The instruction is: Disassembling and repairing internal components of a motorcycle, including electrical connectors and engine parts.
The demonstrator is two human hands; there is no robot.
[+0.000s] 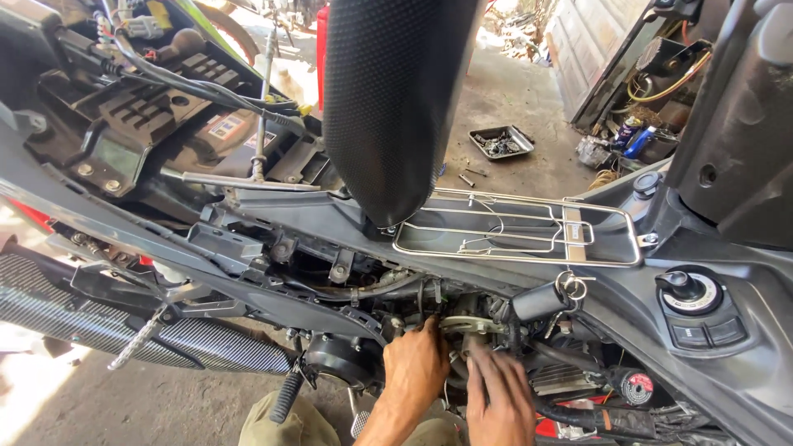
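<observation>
Reaching below the wire rack (516, 231), left hand (415, 363) pinches a stiff metal bracket (471, 324), likely greasy, while right hand (498, 396) lies flat, fingers spread, holding nothing.

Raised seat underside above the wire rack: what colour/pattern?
Black with a fine dotted texture, seat, above the wire rack; head view.

Left hand (415, 367) curled; right hand (498, 399) flat, fingers spread
</observation>
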